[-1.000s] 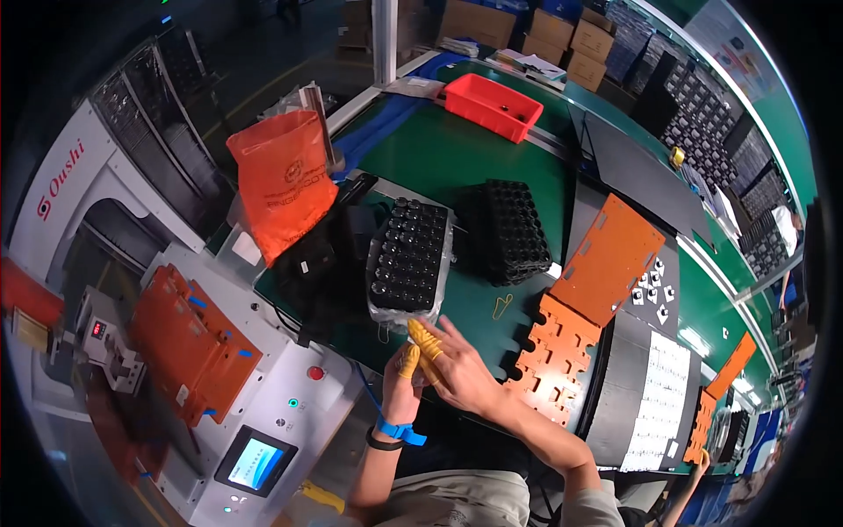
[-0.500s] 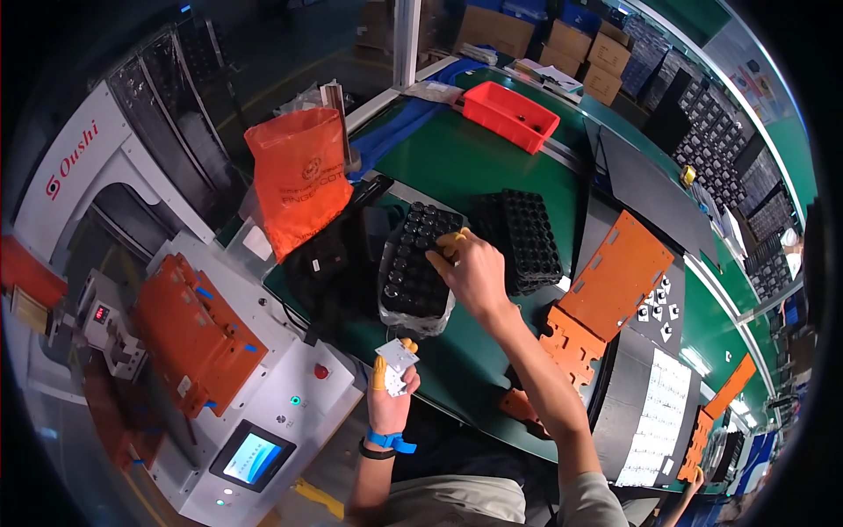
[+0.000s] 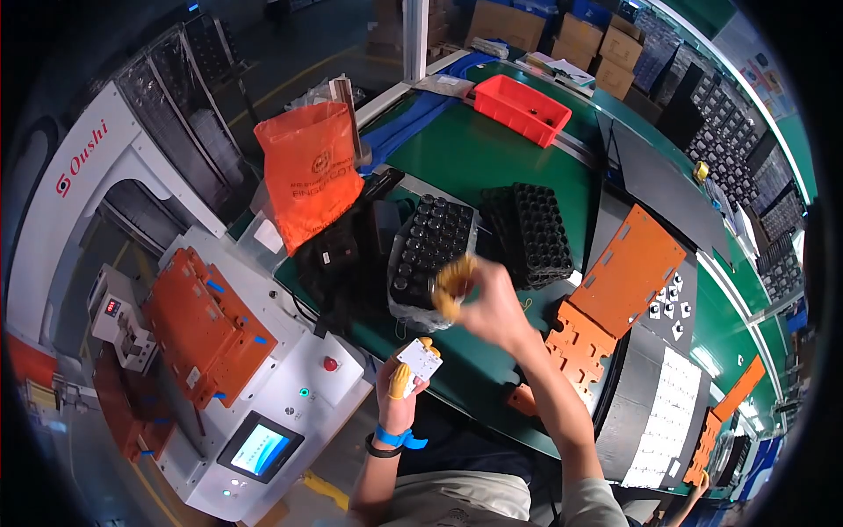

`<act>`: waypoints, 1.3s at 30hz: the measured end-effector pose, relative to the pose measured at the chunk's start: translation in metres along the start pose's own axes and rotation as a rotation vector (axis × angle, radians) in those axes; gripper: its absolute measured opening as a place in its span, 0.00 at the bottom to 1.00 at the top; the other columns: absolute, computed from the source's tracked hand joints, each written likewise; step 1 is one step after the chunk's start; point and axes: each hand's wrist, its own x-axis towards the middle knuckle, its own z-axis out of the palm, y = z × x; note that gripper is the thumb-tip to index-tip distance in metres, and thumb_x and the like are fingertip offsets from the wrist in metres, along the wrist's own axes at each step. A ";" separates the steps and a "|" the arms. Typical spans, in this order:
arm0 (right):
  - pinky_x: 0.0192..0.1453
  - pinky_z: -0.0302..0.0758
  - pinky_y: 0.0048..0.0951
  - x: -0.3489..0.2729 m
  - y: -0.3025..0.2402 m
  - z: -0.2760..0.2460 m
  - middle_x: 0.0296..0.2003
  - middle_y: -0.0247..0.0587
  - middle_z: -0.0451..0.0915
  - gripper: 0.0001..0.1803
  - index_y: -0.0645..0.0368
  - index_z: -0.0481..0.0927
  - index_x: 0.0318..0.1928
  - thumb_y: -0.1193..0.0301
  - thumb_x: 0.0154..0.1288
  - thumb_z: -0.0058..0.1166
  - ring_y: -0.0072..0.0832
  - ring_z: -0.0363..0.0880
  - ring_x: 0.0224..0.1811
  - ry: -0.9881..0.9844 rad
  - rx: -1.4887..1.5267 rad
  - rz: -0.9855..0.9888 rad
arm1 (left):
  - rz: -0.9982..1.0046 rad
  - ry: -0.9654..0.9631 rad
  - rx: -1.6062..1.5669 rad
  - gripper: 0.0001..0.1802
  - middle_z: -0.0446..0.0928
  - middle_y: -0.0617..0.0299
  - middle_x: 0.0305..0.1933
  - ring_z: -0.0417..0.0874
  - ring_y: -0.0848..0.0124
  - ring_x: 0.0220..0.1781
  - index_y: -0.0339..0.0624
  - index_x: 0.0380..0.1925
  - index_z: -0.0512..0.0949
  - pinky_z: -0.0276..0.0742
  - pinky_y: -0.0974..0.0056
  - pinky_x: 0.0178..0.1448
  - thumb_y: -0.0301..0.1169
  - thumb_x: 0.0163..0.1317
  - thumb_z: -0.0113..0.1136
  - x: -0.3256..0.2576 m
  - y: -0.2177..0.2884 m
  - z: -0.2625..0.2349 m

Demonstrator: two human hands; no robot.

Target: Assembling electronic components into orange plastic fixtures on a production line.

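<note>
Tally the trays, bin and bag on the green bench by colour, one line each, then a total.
Black compartment trays: 2
Red bin: 1
Orange bag: 1
Total: 4

white block (image 3: 420, 358): hard plastic look, smooth, matt
fingertips (image 3: 399, 381): yellow rubbery cots, dull
wrist strap (image 3: 397, 436): blue, glossy plastic-like coil
near tray (image 3: 432, 244): black moulded plastic, slight sheen on cell rims
far tray (image 3: 530, 232): same black plastic, matt
bench top (image 3: 492, 158): green mat, smooth, low gloss
bag (image 3: 309, 176): orange plastic film, crinkled, shiny
bin (image 3: 517, 107): red plastic, smooth
plates (image 3: 628, 268): orange rigid sheet, matt
machine housing (image 3: 299, 386): white painted metal, satin
</note>
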 end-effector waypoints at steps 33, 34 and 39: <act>0.48 0.74 0.40 -0.147 -0.035 -0.085 0.42 0.45 0.76 0.23 0.63 0.82 0.50 0.65 0.56 0.70 0.44 0.75 0.44 -0.049 -0.185 -0.216 | 0.044 -0.182 0.228 0.25 0.81 0.58 0.54 0.80 0.72 0.53 0.33 0.58 0.76 0.75 0.67 0.57 0.40 0.67 0.62 -0.032 -0.018 0.082; 0.45 0.74 0.39 -0.153 -0.033 -0.085 0.41 0.43 0.76 0.25 0.62 0.83 0.50 0.64 0.53 0.72 0.43 0.74 0.44 0.009 -0.173 -0.215 | -0.107 -0.156 0.062 0.25 0.80 0.60 0.50 0.80 0.75 0.48 0.34 0.58 0.75 0.75 0.69 0.52 0.40 0.68 0.61 -0.033 -0.025 0.083; 0.38 0.73 0.40 -0.203 0.022 -0.087 0.32 0.40 0.74 0.18 0.60 0.84 0.44 0.76 0.48 0.66 0.40 0.75 0.33 0.363 -0.743 -0.280 | -0.437 -0.380 0.108 0.24 0.79 0.62 0.46 0.67 0.83 0.32 0.36 0.60 0.73 0.60 0.74 0.31 0.44 0.75 0.50 -0.032 -0.071 0.095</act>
